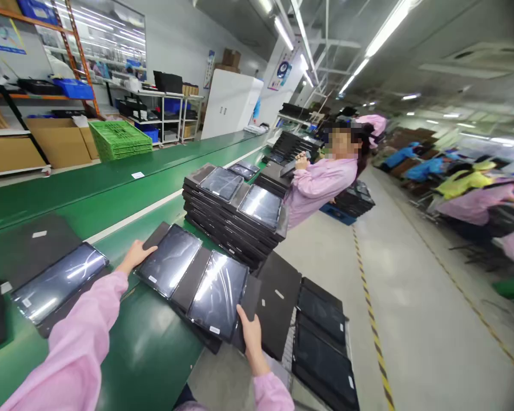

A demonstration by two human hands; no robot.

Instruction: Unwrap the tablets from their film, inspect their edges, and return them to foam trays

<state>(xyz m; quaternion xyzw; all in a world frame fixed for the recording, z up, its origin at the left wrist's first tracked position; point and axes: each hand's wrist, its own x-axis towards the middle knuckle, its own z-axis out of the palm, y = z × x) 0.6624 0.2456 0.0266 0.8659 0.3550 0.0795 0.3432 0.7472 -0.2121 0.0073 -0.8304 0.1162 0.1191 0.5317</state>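
A black foam tray [187, 279] carries two glossy screen panels, a left panel [171, 260] and a right panel [220, 294], each with a small white label. My left hand [136, 254] grips the tray's left end, thumb on top. At its right end my right hand [249, 328] holds on, thumb over the edge and the other fingers hidden underneath. The tray is tilted above the green bench's edge, with dark foam partly visible below it. Just behind rises a tall stack of similar trays [227, 228], two panels lying on top.
Another screen panel [62, 279] lies on dark foam to the left on the green bench [132, 365]. More foam trays with panels [325, 348] are at the lower right. A co-worker in pink [321, 182] stands beyond the stack. Green crates [120, 140] stand across the bench.
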